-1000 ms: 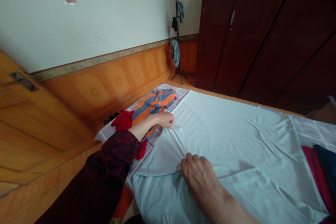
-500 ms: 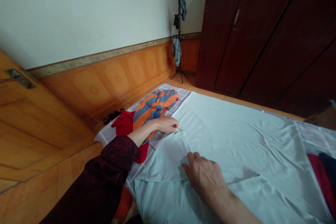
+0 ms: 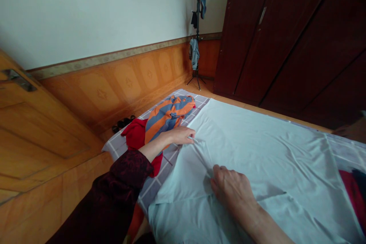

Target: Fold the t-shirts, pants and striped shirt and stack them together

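- In the head view, a pale blue smooth cloth (image 3: 257,152) lies spread out on a grey checked mat (image 3: 168,156).
- The left hand (image 3: 178,135) pinches a small fold of the blue cloth with its fingertips.
- The right hand (image 3: 231,187) sits on the blue cloth with bent fingers. It may be pressing or gripping; I cannot tell which.
- An orange and blue striped cloth (image 3: 168,116) and a red cloth (image 3: 135,133) lie in a heap just past the left hand.
- This cloth looks slippery, so a firm pinch and slow, gentle moves should suit it best.
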Tool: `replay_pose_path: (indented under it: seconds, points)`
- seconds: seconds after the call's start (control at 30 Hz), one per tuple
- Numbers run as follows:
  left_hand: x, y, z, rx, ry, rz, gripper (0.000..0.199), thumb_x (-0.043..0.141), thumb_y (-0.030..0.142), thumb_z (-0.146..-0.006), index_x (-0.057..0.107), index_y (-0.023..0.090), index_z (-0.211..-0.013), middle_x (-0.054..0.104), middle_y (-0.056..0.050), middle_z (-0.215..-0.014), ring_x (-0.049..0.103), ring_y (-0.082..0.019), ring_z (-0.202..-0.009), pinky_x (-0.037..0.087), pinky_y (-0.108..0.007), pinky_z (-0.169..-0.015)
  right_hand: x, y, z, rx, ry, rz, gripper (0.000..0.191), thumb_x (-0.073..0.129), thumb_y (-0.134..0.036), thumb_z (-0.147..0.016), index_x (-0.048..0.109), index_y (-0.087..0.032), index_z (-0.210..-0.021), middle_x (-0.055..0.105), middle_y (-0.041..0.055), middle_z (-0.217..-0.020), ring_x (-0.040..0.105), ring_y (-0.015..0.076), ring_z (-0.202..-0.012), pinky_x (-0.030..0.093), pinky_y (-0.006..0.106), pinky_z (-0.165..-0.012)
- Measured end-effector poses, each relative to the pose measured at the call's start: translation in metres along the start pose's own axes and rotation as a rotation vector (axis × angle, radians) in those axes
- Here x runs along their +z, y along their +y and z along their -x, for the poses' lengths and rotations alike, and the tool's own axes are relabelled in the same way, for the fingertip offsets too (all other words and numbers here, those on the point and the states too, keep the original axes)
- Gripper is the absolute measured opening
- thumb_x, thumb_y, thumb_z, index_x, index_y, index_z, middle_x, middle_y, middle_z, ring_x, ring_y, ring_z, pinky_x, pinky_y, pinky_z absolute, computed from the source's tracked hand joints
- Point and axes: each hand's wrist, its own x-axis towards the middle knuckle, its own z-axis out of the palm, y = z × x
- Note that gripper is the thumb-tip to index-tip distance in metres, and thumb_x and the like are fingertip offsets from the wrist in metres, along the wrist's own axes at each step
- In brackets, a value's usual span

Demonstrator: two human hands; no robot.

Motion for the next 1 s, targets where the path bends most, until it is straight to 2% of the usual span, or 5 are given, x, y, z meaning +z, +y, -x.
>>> replay_pose_path:
  seconds: [0.37,0.5,0.67,0.83,1.0]
  points:
    - [0.001,0.033,0.059,0.024,0.071,-0.141,0.011,0.055,0.024,-0.084,0.056,0.021,-0.095,0.055,-0.004,-0.098,0.055,-0.019,-0.092,0.042,-0.026,-0.076,0.006,-0.007,0.005,-0.063,-0.008,-0.028,0.013,0.049,-0.01,-0.085,0.059,-0.017,-0.082,0.068,0.0039,-0.071,0.066,0.0199,-0.064,0.028,0.027,-0.05]
    - [0.018,0.045,0.099,0.002,0.039,-0.108,0.01,0.056,0.021,-0.084,0.057,0.021,-0.093,0.057,-0.002,-0.098,0.057,-0.018,-0.094,0.043,-0.026,-0.082,0.013,-0.004,0.006,-0.05,0.058,-0.01,0.012,0.051,-0.014,-0.084,0.06,-0.018,-0.079,0.067,0.0047,-0.068,0.065,0.0203,-0.064,0.029,0.027,-0.052]
    - [0.052,0.057,0.139,-0.005,0.145,-0.05,0.036,0.053,0.022,-0.087,0.051,0.02,-0.123,0.042,-0.01,-0.14,0.04,-0.023,-0.127,0.033,-0.035,-0.106,0.006,-0.003,0.006,-0.036,0.007,-0.016,0.013,0.051,-0.016,-0.083,0.063,-0.017,-0.079,0.069,0.007,-0.073,0.066,0.0227,-0.071,0.033,0.027,-0.055]
    - [0.071,0.057,0.153,-0.089,0.142,-0.059,0.056,0.052,0.026,-0.088,0.033,0.017,-0.14,0.026,-0.014,-0.15,0.026,-0.023,-0.137,0.027,-0.04,-0.111,-0.004,-0.007,0.007,-0.037,-0.048,0.0,0.017,0.047,-0.014,-0.084,0.063,-0.016,-0.08,0.069,0.0084,-0.076,0.067,0.0239,-0.075,0.035,0.028,-0.056]
    - [0.07,0.061,0.159,-0.07,0.228,-0.114,0.049,0.049,0.024,-0.09,0.038,0.017,-0.137,0.031,-0.013,-0.148,0.024,-0.025,-0.137,0.023,-0.045,-0.112,-0.019,-0.011,0.009,0.003,-0.064,0.056,0.014,0.048,-0.019,-0.087,0.06,-0.014,-0.092,0.067,0.0092,-0.084,0.066,0.0232,-0.077,0.035,0.027,-0.055]
